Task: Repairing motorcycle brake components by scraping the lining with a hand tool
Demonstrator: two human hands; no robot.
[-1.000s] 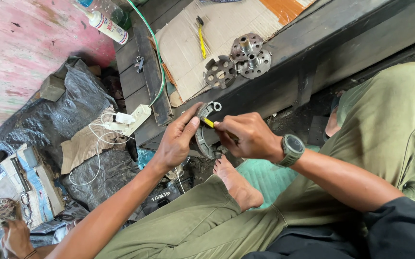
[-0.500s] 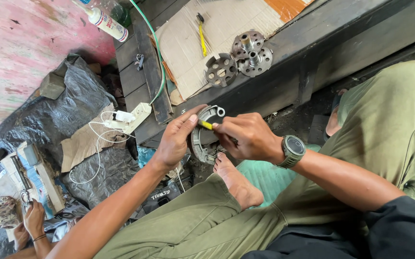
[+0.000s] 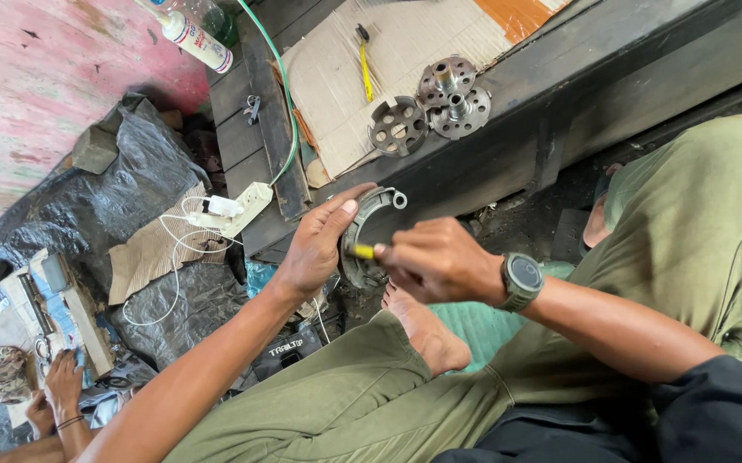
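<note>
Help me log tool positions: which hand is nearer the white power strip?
Left. The left hand grips the curved metal part just right of the power strip; the right hand is farther right.

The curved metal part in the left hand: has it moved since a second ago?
No. The curved metal part sits at the same spot below the perforated discs; left hand grips it.

Dull grey metal, rough and grimy, is seen on the curved brake shoe (image 3: pixel 369 233). Matt, bare metal shows on the drilled discs (image 3: pixel 429 108) at twelve o'clock, laid on creased brown cardboard (image 3: pixel 405 51). Crinkled, glossy black plastic sheeting (image 3: pixel 131 184) is noted at nine o'clock.
</note>
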